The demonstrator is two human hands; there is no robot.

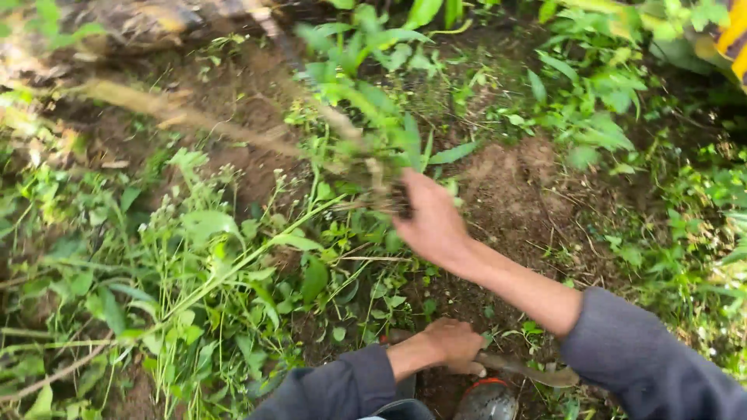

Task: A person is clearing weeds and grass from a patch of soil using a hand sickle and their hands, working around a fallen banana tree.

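Observation:
My right hand (432, 225) reaches forward over the soil, fingers closed on a clump of weed stems (373, 175). The stems are blurred and trail up to the left. My left hand (451, 344) rests low near my body, gripping the handle of a curved blade tool (533, 373) whose dull metal blade points right along the ground. Both arms wear grey sleeves.
Leafy green weeds (202, 264) cover the left side and the far edge. A bare brown soil patch (513, 194) lies right of my right hand. A dark boot toe (486, 400) shows at the bottom, and a long pale dry stalk (179, 117) crosses the upper left.

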